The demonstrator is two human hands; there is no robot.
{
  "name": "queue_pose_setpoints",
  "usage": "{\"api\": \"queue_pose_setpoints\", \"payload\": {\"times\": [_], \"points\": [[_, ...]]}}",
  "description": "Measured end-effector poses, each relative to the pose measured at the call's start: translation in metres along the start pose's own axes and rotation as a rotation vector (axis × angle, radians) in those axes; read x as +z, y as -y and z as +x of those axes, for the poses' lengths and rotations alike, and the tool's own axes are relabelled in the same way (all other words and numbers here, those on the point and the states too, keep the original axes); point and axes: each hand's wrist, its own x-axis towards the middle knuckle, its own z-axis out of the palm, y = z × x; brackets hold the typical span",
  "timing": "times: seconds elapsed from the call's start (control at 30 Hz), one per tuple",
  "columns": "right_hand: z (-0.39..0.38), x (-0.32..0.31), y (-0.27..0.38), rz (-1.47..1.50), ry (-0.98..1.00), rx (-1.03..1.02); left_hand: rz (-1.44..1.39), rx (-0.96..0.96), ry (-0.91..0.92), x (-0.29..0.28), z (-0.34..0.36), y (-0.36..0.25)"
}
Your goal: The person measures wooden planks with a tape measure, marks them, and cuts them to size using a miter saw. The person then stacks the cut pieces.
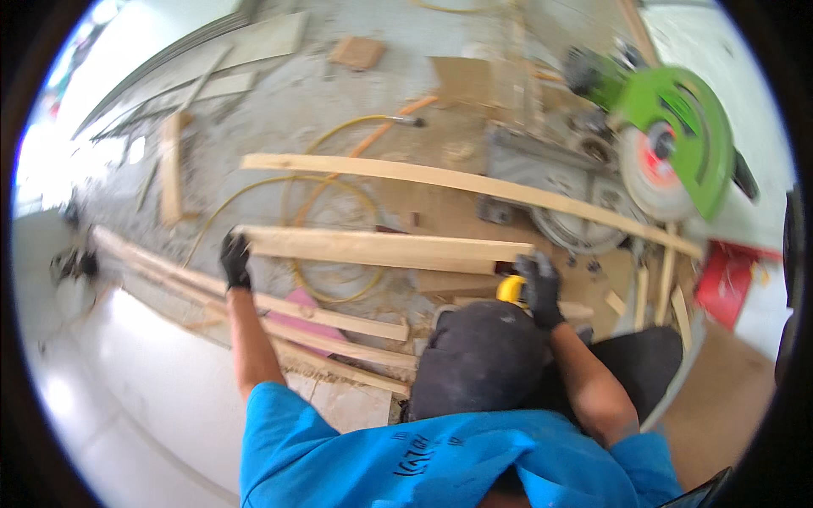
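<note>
A pale wooden board (381, 248) lies crosswise in front of me, above my knees. My left hand (235, 258), in a black glove, is closed round its left end. At the board's right end is my right hand (542, 290), also black-gloved, with its fingers bent against the wood. Against that palm sits a small yellow tool (511, 289), perhaps a tape measure; the hand and my dark-clothed knee (483, 356) partly hide it. Farther off, a longer wooden strip (440, 176) runs across toward the base of a green chop saw (677, 127).
Several long wooden strips (339, 343) lie at the lower left, by white tiles (144, 381). A yellow hose (339, 179) coils on the dusty floor. Wood offcuts (641, 296) and a red box (727, 284) are at the right. A short board (171, 169) stands far left.
</note>
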Motion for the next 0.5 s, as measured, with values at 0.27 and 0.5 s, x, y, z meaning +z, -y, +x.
{"api": "queue_pose_setpoints", "payload": {"times": [0.27, 0.5], "points": [[0.048, -0.01, 0.064, 0.177, -0.037, -0.044, -0.017, 0.193, -0.086, 0.099, 0.061, -0.058], [0.059, -0.027, 0.042, 0.129, -0.022, -0.044, -0.237, 0.14, -0.078, 0.141, 0.046, -0.075]]}}
